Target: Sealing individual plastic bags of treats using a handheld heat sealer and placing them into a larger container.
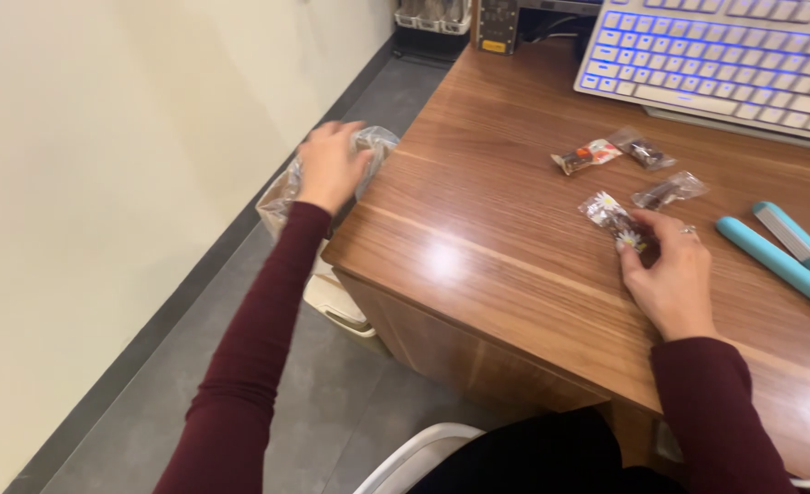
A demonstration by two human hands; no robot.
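Observation:
My left hand [329,165] reaches down past the left edge of the wooden desk [487,238] and grips the clear plastic liner [368,144] of a white waste bin [336,302] on the floor. My right hand [669,274] rests on the desk with its fingertips on a small clear wrapper printed with daisies [614,218]. Three more small clear candy wrappers lie beyond it: one with red and white print [586,156], one dark [645,150], and one at the right [669,191].
A white keyboard [725,55] with blue backlight sits at the desk's far right. A turquoise hair straightener [785,256] lies at the right edge. A cream wall and grey floor are at the left. A white chair edge [414,457] shows below.

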